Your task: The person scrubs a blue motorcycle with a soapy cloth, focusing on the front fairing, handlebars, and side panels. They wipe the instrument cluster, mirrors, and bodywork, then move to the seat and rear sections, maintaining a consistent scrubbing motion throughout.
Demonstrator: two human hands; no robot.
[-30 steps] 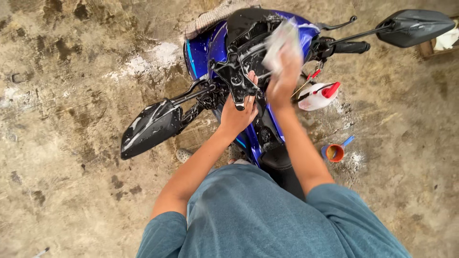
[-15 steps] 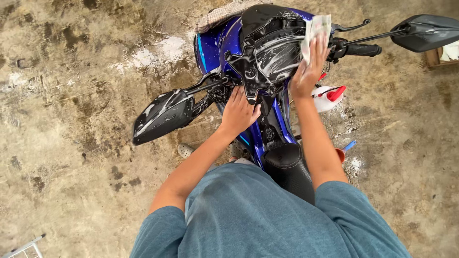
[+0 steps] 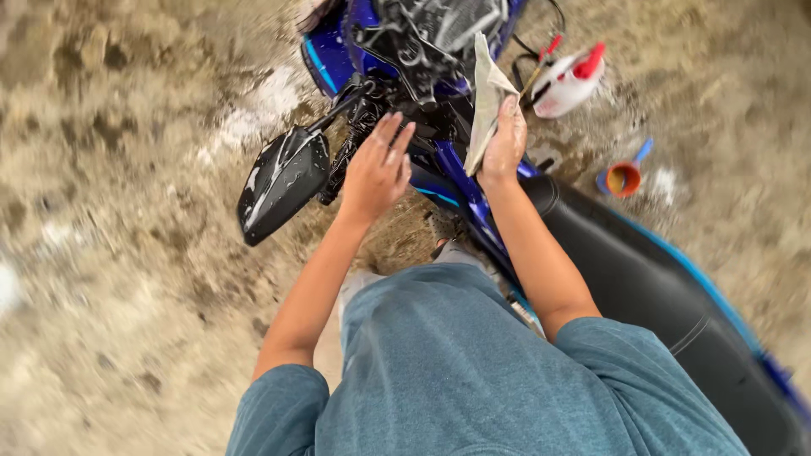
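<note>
- Two hands of mine are on a blue motorbike [image 3: 456, 173] that stands on wet, dirty ground [image 3: 127, 279].
- My right hand [image 3: 505, 139] grips a pale cloth [image 3: 486, 97]. My fingers are curled around it, and the cloth sticks up from my hand.
- The cloth is against the middle of the bike, just behind the dark front part [image 3: 448, 25].
- My left hand [image 3: 378, 165] lies flat on the bike, by the left handlebar. Its fingers are spread out and hold nothing.
- Just left of that hand is a black mirror [image 3: 281, 181]. It looks wet and shiny.
- The black seat [image 3: 634, 279] runs back under my right arm, toward the bottom right corner.
- I wear a blue-grey shirt [image 3: 473, 371] with short sleeves.
- On the ground past the bike, near my right hand, there is a white spray bottle [image 3: 568, 80] with a red top.
- A bit nearer to me, beside the seat, sits a small orange cup [image 3: 623, 177] with a blue handle.
- White foam [image 3: 262, 105] lies on the ground left of the bike's front.
- The picture is a bit blurry, so small parts are hard to see.
</note>
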